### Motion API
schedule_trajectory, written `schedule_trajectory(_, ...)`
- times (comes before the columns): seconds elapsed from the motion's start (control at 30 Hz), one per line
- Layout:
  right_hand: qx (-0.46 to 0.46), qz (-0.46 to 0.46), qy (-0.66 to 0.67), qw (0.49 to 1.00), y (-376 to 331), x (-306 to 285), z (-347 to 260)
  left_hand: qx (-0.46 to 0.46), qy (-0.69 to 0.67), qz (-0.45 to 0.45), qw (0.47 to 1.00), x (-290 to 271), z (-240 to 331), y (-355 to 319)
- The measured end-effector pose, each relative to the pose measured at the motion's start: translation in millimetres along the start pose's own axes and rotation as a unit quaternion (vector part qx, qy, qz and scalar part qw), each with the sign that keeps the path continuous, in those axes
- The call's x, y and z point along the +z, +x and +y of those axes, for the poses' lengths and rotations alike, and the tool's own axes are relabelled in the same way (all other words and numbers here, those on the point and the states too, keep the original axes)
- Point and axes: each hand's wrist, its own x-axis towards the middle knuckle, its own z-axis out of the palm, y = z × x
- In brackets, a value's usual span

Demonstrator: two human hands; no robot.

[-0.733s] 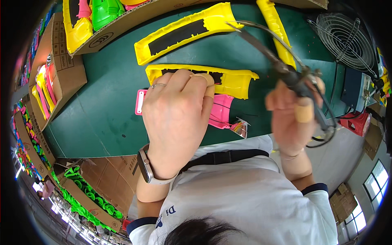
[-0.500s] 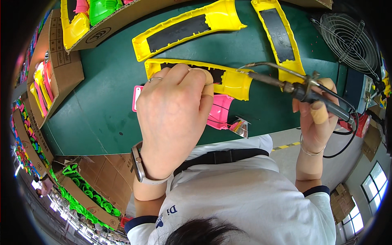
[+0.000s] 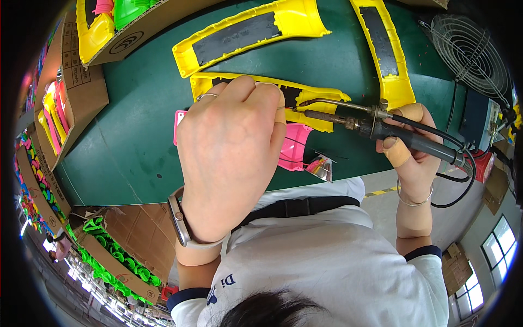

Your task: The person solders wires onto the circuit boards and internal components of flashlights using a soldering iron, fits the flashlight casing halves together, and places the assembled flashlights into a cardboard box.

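Apparently, yellow shell [image 3: 316, 125] lies under left hand [image 3: 231, 141].

Green table [image 3: 131, 141]: 3 yellow shells [image 3: 291, 22], 1 pink shell [image 3: 294, 146], wire-guarded fan [image 3: 468, 54].

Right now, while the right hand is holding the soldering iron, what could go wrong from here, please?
First, the tip of the soldering iron in the right hand is close to the fingertips of the left hand; if it is hot, a small slip might burn them. Second, the tip is over the yellow plastic shell, so a hot touch could mark or melt its surface.
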Motion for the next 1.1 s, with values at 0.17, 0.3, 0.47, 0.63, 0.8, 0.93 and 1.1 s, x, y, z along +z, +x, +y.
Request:
schedule_trajectory(0.17,-0.008,-0.001,0.001,1.000,1.0,3.6,-0.4,0.001,0.006,0.001,1.000,-0.3,-0.2,-0.6)
schedule_trajectory(0.3,-0.016,-0.017,-0.004,1.000,-0.1,2.5,1.6,0.004,0.005,0.002,1.000,0.1,-0.7,-0.4)
schedule_trajectory(0.47,-0.001,0.014,-0.014,1.000,-1.4,8.6,-5.2,0.006,0.005,0.002,1.000,-0.2,0.0,-0.1)
schedule_trajectory(0.63,0.005,0.021,-0.025,0.999,-3.4,9.7,-8.5,0.007,0.014,0.004,1.000,0.0,0.4,-0.2)
schedule_trajectory(0.8,-0.024,0.041,0.043,0.998,-8.0,-6.9,1.8,0.005,0.012,-0.003,1.000,-1.8,1.4,0.4)
schedule_trajectory(0.93,-0.083,0.067,0.117,0.987,-10.8,-10.5,6.6,0.007,0.012,-0.005,1.000,-1.1,1.2,0.8)
schedule_trajectory(1.1,-0.096,0.102,0.165,0.976,-9.4,1.3,3.9,0.010,0.013,-0.004,1.000,-0.6,-1.0,0.5)
